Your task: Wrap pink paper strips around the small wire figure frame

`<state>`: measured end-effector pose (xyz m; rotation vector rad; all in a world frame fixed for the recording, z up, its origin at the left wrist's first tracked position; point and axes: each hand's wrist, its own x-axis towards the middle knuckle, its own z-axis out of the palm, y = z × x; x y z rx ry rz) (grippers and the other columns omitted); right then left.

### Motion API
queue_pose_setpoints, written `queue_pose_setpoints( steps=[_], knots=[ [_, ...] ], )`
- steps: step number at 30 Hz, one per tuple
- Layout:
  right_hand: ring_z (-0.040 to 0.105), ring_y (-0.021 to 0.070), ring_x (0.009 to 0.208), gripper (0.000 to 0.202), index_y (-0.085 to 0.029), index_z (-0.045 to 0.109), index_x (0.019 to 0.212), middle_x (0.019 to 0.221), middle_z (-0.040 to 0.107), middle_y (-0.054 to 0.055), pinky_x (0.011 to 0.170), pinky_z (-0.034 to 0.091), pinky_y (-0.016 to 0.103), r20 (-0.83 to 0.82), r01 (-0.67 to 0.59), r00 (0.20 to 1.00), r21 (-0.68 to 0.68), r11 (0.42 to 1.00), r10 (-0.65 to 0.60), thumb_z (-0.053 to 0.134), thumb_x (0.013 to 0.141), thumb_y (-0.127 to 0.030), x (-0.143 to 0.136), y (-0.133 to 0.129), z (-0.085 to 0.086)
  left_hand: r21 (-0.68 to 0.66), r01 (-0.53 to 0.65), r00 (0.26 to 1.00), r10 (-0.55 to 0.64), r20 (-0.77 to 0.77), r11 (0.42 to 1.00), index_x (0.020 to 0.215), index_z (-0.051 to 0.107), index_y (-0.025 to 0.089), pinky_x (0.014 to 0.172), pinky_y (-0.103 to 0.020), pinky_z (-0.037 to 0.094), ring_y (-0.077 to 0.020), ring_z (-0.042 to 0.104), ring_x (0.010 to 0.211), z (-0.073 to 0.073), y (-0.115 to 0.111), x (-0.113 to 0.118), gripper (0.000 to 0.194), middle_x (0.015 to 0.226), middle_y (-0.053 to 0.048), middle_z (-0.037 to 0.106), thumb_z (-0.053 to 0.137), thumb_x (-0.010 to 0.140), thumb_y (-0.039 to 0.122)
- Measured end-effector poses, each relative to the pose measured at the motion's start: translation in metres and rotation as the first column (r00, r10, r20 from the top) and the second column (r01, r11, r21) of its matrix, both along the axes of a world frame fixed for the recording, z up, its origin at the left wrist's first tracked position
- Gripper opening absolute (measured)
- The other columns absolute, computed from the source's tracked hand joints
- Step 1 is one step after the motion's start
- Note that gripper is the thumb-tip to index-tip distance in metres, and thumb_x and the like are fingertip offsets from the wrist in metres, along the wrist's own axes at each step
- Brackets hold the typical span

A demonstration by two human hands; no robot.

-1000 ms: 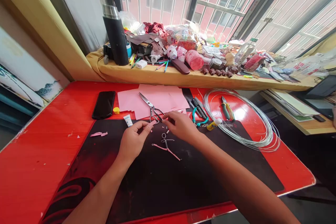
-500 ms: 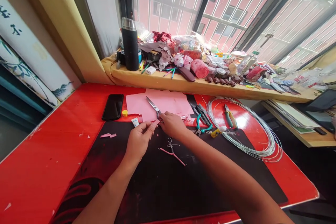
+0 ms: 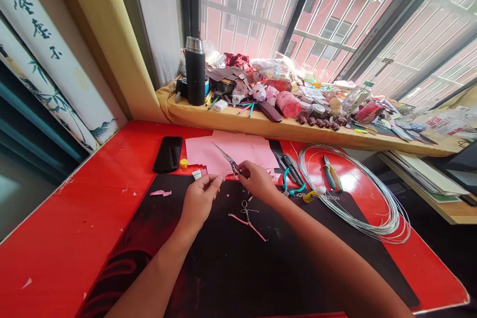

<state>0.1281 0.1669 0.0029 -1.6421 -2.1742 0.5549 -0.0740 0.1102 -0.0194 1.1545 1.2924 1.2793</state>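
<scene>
My right hand (image 3: 257, 179) is closed round the handles of the scissors (image 3: 225, 155), whose blades point up and left over the pink paper sheets (image 3: 246, 148). To its left, my left hand (image 3: 201, 198) is pinched at thumb and forefinger; a small pink bit shows at the fingertips, too small to make out well. Below the hands, on the black mat (image 3: 223, 268), lies a wire figure (image 3: 247, 219) with a loop at its top and pink-wrapped limbs. A small white tube (image 3: 197, 174) sits just behind my left hand. Pink scraps (image 3: 160, 193) lie on the mat at left.
A phone (image 3: 168, 154) and a yellow cap (image 3: 184, 163) are at the back left. Teal pliers (image 3: 294, 190), a glue bottle (image 3: 313, 194), a wire coil (image 3: 387, 198) and larger pliers (image 3: 332, 174) lie to the right. A black flask (image 3: 195, 72) stands on the cluttered sill.
My right hand and the scissors have moved away from my left fingertips, leaving a gap between the hands. The whole view has shifted slightly, with things appearing lower and further right.
</scene>
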Motion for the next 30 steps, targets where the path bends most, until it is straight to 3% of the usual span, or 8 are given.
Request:
queue_pose_setpoints(
  steps=[3,6,10,14,19,23,27,30],
  knots=[
    [0.066,0.0168,0.075,0.018,-0.021,0.066,0.108,0.086,0.068,0.000,0.068,0.048,0.028,-0.316,0.023,0.947,-0.123,0.992,-0.062,0.064,0.091,-0.027,0.007,-0.010,0.004,-0.008,-0.018,0.998,0.018,0.052,1.000,0.089,0.080,0.020,0.060,-0.027,0.041,-0.0139,0.052,0.061,0.003,0.000,0.000,0.041,0.067,0.001,0.063,0.076,0.085,0.061],
    [0.064,0.0145,0.068,0.024,-0.020,0.064,0.103,0.086,0.065,-0.001,0.063,0.046,0.027,-0.692,-0.054,0.695,-0.319,0.946,-0.194,0.071,0.085,-0.034,0.010,-0.029,0.013,-0.039,-0.013,0.969,0.022,0.244,0.999,0.088,0.081,0.020,0.069,-0.027,0.050,-0.0173,0.064,0.077,0.006,0.001,0.003,0.041,0.084,-0.005,0.075,0.084,0.077,0.060],
    [0.060,0.0111,0.064,0.033,-0.021,0.061,0.106,0.087,0.067,-0.001,0.054,0.034,0.022,-0.824,-0.210,0.501,-0.414,0.886,-0.266,0.079,0.083,-0.034,0.006,-0.059,0.024,-0.114,0.076,0.831,0.001,0.556,0.991,0.083,0.081,0.019,0.102,-0.038,0.055,-0.0274,0.070,0.116,0.011,0.001,0.009,0.040,0.115,-0.011,0.080,0.095,0.066,0.052],
    [0.058,0.0098,0.061,0.040,-0.021,0.063,0.118,0.087,0.066,-0.001,0.051,0.028,0.022,-0.829,-0.338,0.488,-0.469,0.816,-0.275,0.079,0.083,-0.031,-0.002,-0.077,0.024,-0.140,0.161,0.765,-0.034,0.643,0.977,0.079,0.078,0.018,0.103,-0.046,0.056,-0.0303,0.075,0.108,0.015,-0.001,0.010,0.039,0.112,-0.014,0.082,0.097,0.064,0.049],
    [0.056,0.0094,0.056,0.058,-0.025,0.058,0.132,0.080,0.061,-0.005,0.054,0.039,0.024,-0.832,-0.408,0.519,-0.441,0.800,-0.193,0.086,0.083,-0.038,-0.009,-0.080,0.012,-0.094,0.192,0.860,-0.121,0.496,0.977,0.082,0.078,0.017,0.103,-0.045,0.055,-0.0309,0.074,0.109,0.018,-0.006,0.009,0.040,0.120,-0.015,0.080,0.090,0.072,0.054],
    [0.050,0.0072,0.048,0.067,-0.023,0.055,0.138,0.071,0.058,-0.008,0.049,0.036,0.022,-0.839,-0.389,0.513,-0.416,0.822,-0.182,0.088,0.083,-0.043,-0.011,-0.082,0.006,-0.056,0.207,0.919,-0.175,0.352,0.977,0.083,0.078,0.019,0.096,-0.041,0.057,-0.0274,0.073,0.098,0.017,-0.007,0.009,0.041,0.101,-0.009,0.081,0.086,0.075,0.059],
    [0.045,0.0059,0.045,0.068,-0.023,0.056,0.141,0.071,0.054,-0.009,0.045,0.032,0.022,-0.877,-0.403,0.437,-0.389,0.828,-0.199,0.086,0.085,-0.047,-0.007,-0.086,0.006,-0.008,0.145,0.958,-0.138,0.251,0.989,0.087,0.080,0.020,0.092,-0.038,0.059,-0.0251,0.073,0.095,0.015,-0.005,0.006,0.037,0.097,-0.007,0.080,0.081,0.081,0.057],
    [0.047,0.0067,0.046,0.073,-0.023,0.053,0.145,0.074,0.055,-0.007,0.045,0.033,0.022,-0.868,-0.412,0.457,-0.399,0.819,-0.193,0.084,0.086,-0.052,0.001,-0.092,0.007,0.020,0.033,0.970,-0.037,0.239,0.999,0.091,0.081,0.021,0.089,-0.037,0.060,-0.0262,0.074,0.097,0.015,-0.003,0.001,0.037,0.097,-0.007,0.080,0.081,0.081,0.056]
  ],
)
